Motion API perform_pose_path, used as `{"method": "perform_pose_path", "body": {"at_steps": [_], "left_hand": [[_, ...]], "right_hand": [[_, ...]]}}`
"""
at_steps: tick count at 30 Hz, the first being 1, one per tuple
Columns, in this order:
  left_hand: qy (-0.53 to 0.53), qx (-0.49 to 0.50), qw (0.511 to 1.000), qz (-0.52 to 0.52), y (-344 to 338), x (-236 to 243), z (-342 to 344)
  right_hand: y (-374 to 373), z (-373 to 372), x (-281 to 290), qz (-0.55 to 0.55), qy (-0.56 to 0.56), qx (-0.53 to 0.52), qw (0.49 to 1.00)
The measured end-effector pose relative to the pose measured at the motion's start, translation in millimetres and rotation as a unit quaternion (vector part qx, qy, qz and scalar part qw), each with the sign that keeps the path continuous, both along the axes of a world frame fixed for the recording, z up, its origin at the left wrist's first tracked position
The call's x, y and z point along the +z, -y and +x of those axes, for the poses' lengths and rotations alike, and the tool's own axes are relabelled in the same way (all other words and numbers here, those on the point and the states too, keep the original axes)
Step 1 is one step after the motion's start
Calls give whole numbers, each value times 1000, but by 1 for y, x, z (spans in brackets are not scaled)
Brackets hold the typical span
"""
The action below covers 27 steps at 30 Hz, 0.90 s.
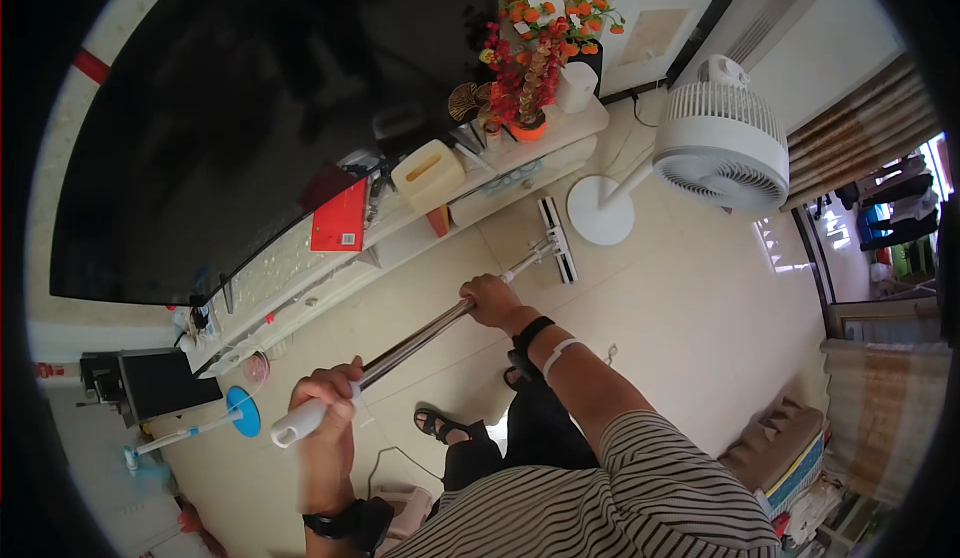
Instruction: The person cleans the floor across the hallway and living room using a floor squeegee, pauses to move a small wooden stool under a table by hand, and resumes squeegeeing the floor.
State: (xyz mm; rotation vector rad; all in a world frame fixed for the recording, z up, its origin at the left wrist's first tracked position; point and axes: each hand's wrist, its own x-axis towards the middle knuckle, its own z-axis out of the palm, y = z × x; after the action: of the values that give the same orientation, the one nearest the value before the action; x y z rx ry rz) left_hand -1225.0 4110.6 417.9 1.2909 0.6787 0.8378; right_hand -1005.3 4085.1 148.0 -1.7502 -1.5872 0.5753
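A mop (412, 344) with a shiny metal pole slants across the view, held in both of my hands. My left hand (328, 390) is wrapped round the upper end, just by the white plastic grip with its hanging hole. Farther along the pole, my right hand (490, 301) closes round the metal. The flat mop head (558, 240) rests on the tiled floor, between the TV cabinet and the base of a white fan. A dark band and a white band circle my right wrist; a dark watch is on my left.
A white standing fan (722, 148) stands beyond the mop head. Along the left runs a low white TV cabinet (375, 258) bearing a tissue box (428, 174), a red folder (340, 218) and flowers (530, 78) beside a large television (260, 108). A blue-based fan (242, 411) is at the lower left.
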Motion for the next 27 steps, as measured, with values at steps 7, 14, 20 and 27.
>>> {"method": "perform_pose_path", "body": {"at_steps": [7, 14, 20, 27], "left_hand": [[8, 109, 992, -71, -28, -15, -131], [-59, 139, 988, -13, -54, 64, -293], [-177, 135, 970, 95, -65, 116, -366], [-126, 124, 983, 48, -95, 110, -363]], "right_hand": [[-48, -137, -25, -123, 95, 101, 983], [-90, -358, -1, -60, -57, 145, 986], [-109, -456, 56, -56, -204, 221, 952], [-104, -416, 61, -67, -117, 181, 974]]}}
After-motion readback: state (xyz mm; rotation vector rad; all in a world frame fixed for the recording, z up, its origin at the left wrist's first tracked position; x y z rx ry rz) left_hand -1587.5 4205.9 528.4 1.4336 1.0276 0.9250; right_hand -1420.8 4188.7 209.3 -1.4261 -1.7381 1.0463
